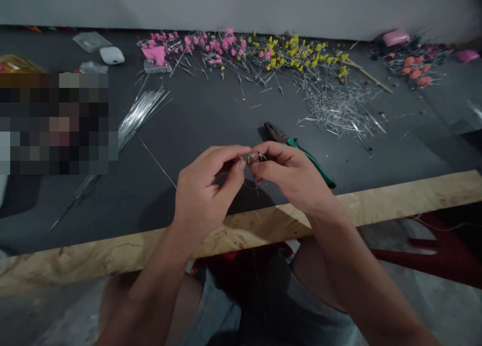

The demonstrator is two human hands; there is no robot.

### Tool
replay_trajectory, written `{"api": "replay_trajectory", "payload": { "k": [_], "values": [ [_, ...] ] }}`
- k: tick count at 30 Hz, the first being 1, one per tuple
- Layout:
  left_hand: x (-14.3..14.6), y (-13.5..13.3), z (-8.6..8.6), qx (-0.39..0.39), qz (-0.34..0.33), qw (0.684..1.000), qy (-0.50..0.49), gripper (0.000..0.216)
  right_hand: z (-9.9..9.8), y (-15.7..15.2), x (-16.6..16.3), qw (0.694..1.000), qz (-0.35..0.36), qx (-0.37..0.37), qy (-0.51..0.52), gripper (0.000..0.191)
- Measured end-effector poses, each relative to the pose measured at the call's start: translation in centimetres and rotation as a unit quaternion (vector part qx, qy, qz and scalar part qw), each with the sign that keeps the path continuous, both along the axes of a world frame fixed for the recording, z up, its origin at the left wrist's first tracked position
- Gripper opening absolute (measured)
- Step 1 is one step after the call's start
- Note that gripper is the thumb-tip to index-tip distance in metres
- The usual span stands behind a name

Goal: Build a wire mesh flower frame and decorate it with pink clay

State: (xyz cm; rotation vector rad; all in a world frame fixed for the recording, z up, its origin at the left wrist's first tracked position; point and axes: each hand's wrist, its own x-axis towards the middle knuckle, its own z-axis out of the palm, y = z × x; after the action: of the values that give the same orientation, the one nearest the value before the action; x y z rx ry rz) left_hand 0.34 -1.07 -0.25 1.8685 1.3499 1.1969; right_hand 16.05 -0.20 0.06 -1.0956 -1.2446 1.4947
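"What's the left hand (203, 185) doing?"
"Its tips are by the bent wire (262, 156); can't tell if they pinch."
"And the right hand (295, 178)?"
"Pinching the wire, thin end hanging down, left of the pliers (321, 169)."

Glossy Metal, Matt Surroundings

Bright, glossy metal is shown by the held wire (257, 157), and the same smooth shine is repeated in the bundle (139, 112) and the pile (342, 107). On the pliers (279, 134), dull dark metal is paired with green-and-black handles (320, 170), by which plastic or rubber is suggested. The tabletop (211, 110) is finished matt and smooth; it is edged by a strip (241, 230) of mottled, raw-looking wood. Wood is also seen in the stick (371, 79). Smooth white plastic is suggested by the case (112, 55), clear, crinkled plastic by the bag (91, 41). Soft, matt cloth is seen in the shorts (216, 311). The floor (68, 321) is marked by a rough, blotchy grey.
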Motion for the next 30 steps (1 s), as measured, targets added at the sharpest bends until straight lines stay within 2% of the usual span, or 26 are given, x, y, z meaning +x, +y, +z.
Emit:
{"api": "replay_trajectory", "payload": {
  "k": [7,15,19,24,30],
  "values": [
    [-0.2,0.3,0.0,0.069,-0.035,0.994,0.072,0.025,-0.4,-0.1,-0.1,1.000,-0.006,-0.009,-0.005,0.002],
    [-0.6,0.3,0.1,0.025,-0.057,0.995,0.084,0.024,-0.4,-0.5,0.3,0.999,0.014,-0.044,0.000,0.004],
    [-0.5,0.3,-0.2,0.054,-0.054,0.993,0.095,0.023,-0.3,-0.7,0.6,0.999,0.029,-0.045,0.005,0.003],
    [-0.4,0.3,-0.7,0.106,-0.047,0.986,0.123,0.021,-0.2,-0.8,1.0,0.997,0.056,-0.015,-0.055,0.008],
    [-0.3,0.4,-1.1,0.117,-0.049,0.983,0.134,0.018,-0.3,-0.9,1.3,0.989,0.069,0.016,-0.129,0.011]
  ]
}}
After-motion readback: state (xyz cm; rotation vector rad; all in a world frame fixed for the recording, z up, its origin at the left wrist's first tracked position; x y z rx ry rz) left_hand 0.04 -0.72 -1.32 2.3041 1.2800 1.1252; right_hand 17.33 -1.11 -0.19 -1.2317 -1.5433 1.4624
